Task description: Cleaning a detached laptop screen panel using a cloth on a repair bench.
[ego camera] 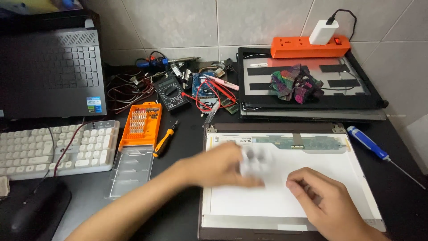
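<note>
In the head view, the left hand (218,166) was closed on a small whitish thing (253,164), blurred beyond telling what it was, and held it over the bare screen panel (249,203). The right hand (318,196) rested curled on the same panel, holding nothing visible, just right of the blurred thing. The panel lay flat, long axis left to right, directly under both hands, on a dark, crowded table (401,151). An orange-handled screwdriver (165,139) lay nearer the left hand, a blue one (370,145) nearer the right.
</note>
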